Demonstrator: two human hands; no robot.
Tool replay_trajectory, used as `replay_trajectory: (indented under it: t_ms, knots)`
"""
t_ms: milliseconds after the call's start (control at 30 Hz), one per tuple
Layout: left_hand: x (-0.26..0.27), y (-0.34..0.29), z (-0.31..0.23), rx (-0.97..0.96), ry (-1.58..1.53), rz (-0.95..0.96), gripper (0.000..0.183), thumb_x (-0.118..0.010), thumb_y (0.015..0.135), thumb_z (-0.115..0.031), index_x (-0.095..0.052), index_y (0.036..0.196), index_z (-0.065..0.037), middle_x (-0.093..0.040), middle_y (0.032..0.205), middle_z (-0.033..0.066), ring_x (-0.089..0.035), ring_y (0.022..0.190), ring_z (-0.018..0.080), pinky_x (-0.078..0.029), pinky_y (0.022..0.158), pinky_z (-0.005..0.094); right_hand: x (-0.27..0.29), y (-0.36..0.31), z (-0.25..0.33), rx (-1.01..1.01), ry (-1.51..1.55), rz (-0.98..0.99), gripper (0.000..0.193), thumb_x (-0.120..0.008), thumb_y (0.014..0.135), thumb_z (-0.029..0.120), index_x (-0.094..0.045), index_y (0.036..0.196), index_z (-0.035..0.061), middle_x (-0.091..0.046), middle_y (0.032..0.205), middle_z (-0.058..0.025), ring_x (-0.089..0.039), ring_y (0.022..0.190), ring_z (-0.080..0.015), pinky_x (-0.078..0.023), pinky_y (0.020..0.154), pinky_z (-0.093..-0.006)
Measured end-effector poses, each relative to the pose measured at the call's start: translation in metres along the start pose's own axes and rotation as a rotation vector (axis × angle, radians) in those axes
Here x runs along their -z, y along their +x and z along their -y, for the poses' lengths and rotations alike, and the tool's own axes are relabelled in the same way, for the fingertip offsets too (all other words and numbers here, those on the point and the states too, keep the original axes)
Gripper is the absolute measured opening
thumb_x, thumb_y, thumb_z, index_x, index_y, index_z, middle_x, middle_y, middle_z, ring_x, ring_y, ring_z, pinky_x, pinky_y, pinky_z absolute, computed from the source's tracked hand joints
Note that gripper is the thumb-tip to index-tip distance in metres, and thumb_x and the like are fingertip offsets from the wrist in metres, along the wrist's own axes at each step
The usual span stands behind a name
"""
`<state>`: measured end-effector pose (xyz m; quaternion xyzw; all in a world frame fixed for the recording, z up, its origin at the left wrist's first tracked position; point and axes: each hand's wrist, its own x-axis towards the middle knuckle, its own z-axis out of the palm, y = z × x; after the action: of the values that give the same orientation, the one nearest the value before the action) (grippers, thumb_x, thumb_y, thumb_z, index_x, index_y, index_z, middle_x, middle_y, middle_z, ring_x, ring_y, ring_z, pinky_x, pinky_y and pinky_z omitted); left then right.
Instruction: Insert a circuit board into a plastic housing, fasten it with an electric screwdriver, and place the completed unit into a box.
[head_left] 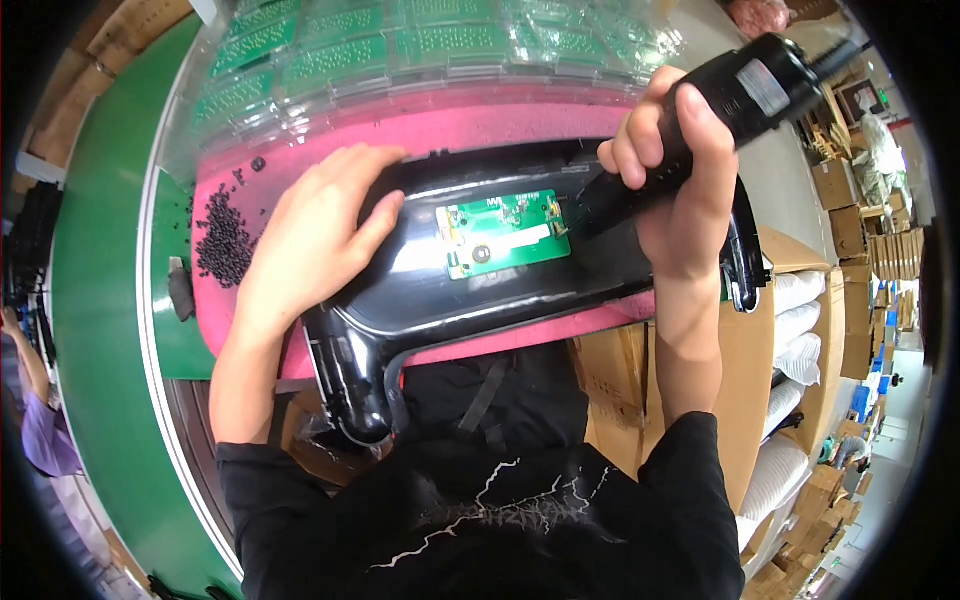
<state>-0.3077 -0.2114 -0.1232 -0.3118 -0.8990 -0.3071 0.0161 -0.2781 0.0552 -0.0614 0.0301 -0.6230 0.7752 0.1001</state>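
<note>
A glossy black plastic housing lies across the pink mat, one grip-like end jutting toward me at the left. Inside it sits a green circuit board. My right hand is wrapped round a black electric screwdriver; its tip points down at the board's right edge, and whether it touches a screw cannot be made out. Resting on the housing's left end is my left hand, fingers stretched out and thumb apart, holding nothing. Left of that hand lies a pile of small black screws.
Clear plastic trays of green boards stand along the far side of the pink mat. A green table surface stretches to the left. At the right, an open cardboard box holds white wrapped items. Another person's arm shows at the far left.
</note>
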Motion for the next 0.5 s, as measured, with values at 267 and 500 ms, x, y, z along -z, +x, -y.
replay_trajectory:
  t_ms: [267, 500]
  knots:
    - [0.003, -0.007, -0.016, 0.022, 0.069, 0.111, 0.023, -0.068, 0.088, -0.018, -0.066, 0.098, 0.002, -0.063, 0.094, 0.0194, -0.062, 0.09, 0.0414, -0.05, 0.076, 0.047, 0.043, 0.015, 0.015, -0.282, 0.456, -0.258, 0.021, -0.065, 0.092, 0.016, -0.055, 0.103, 0.0017, -0.056, 0.105, -0.0122, -0.055, 0.104, -0.0225, -0.052, 0.09, -0.045]
    - [0.016, 0.001, -0.029, 0.019, -0.123, 0.053, 0.012, -0.067, 0.086, -0.006, -0.067, 0.092, 0.005, -0.059, 0.08, 0.0178, -0.06, 0.071, 0.0366, -0.046, 0.065, 0.0401, 0.099, -0.04, 0.066, 0.059, 0.087, -0.3, 0.038, -0.062, 0.093, 0.008, -0.049, 0.129, 0.0017, -0.053, 0.114, -0.0062, -0.058, 0.097, -0.0149, -0.053, 0.081, -0.0373]
